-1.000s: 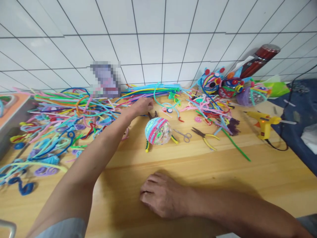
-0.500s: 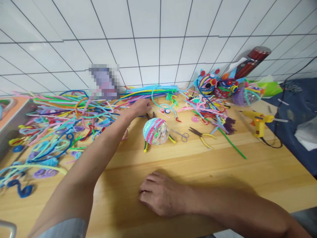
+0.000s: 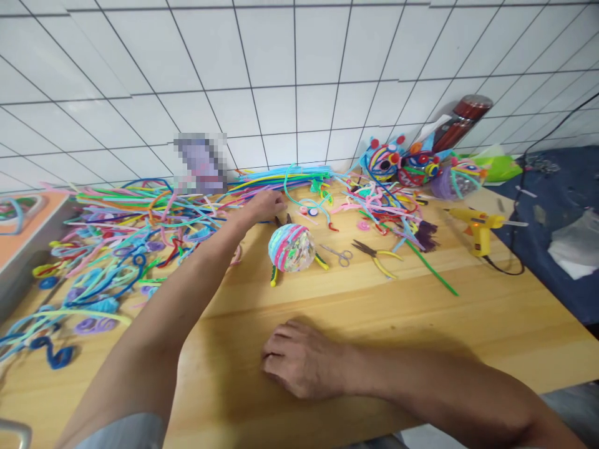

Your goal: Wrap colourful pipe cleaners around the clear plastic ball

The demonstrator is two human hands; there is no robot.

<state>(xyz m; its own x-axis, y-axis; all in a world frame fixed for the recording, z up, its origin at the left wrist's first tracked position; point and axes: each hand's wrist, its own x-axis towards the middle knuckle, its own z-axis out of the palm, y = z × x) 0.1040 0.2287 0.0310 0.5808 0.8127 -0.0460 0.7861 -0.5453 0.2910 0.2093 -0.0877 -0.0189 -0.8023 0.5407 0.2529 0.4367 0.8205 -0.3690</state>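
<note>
My left hand (image 3: 267,206) reaches to the back of the table, beside a bundle of pipe cleaners (image 3: 292,179). Its fingers are curled down; whatever they may hold is hidden. Just in front of it stands a clear ball (image 3: 292,248) partly wound with blue, pink and purple pipe cleaner. Dark jaws and yellow-green handles of a pair of pliers (image 3: 274,274) poke out around the ball. My right hand (image 3: 304,360) rests closed on the near tabletop, fingers folded, nothing visible in it. Small scissors (image 3: 340,254) and yellow-handled pliers (image 3: 377,254) lie right of the ball.
Loose pipe cleaners (image 3: 112,249) cover the table's left side. A yellow glue gun (image 3: 480,227) with a cord lies at right. Decorated balls (image 3: 384,161) and a red thermos (image 3: 463,121) stand along the tiled wall. An orange tray (image 3: 35,234) borders the left.
The view has shifted slightly, so the table's contents sit a little differently in frame. Both hands stay in nearly the same places.
</note>
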